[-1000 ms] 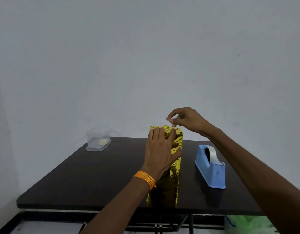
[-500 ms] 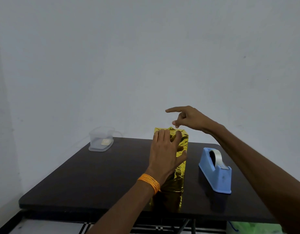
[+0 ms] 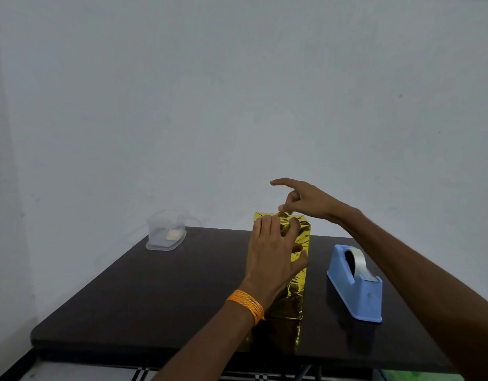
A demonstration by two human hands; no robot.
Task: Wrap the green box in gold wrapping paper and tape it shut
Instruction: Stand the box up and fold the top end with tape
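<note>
Gold-wrapped box (image 3: 293,270) lying on the dark bench (image 3: 155,292), near the middle and toward the right half. Long axis running from the near edge away toward the wall, far end pointing at the wall; far end face creased with folded gold paper. Green of the box fully covered, none visible.

Compared with half a second ago: little changed. Box in the same spot. Right thumb now down at the far top edge of the paper, where earlier it hung just above. Left hand in the same flat press as before. Blue tape dispenser (image 3: 355,284) unmoved, just right of the box and parallel to it, not touching. Clear plastic container (image 3: 166,232) unmoved at the far left corner, well apart from the box.

Left hand (image 3: 273,259) laid palm-down on the top of the box, fingers together and stretched toward the far end, thumb spread down over the right side; pressing rather than gripping, nothing enclosed. Orange thread band (image 3: 247,305) round the left wrist. Right hand (image 3: 306,200) raised over the far end of the box, forearm coming in from the lower right; index finger straight and pointing left, other fingers curled, thumb tip touching the folded paper. Whether a bit of tape sits under that thumb cannot be told.
</note>
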